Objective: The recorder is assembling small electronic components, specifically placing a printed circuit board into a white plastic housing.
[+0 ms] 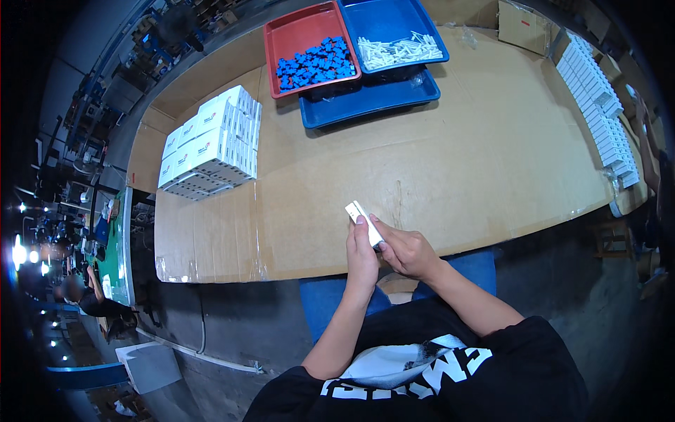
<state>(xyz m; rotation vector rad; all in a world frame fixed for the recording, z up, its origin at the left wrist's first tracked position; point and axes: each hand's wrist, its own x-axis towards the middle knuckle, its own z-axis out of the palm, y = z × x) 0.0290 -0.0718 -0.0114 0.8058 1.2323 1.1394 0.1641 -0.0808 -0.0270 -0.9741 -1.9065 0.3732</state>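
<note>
A small white box (356,211) is held between both hands, just above the near edge of the cardboard-covered table. My left hand (361,259) grips its left side, with the thumb lying along the top. From the right, my right hand (411,252) closes on the lower end of the box, thumb and fingers bent round it. The palms and my fingers hide much of the box, so I cannot tell whether its end flap is closed.
Stacked white boxes (211,144) stand at the table's left. Farther back are a red tray (299,24) of blue parts, a blue tray (383,15) of white sticks and a lower blue tray (373,107). More white boxes (594,105) line the right edge of the table (464,155).
</note>
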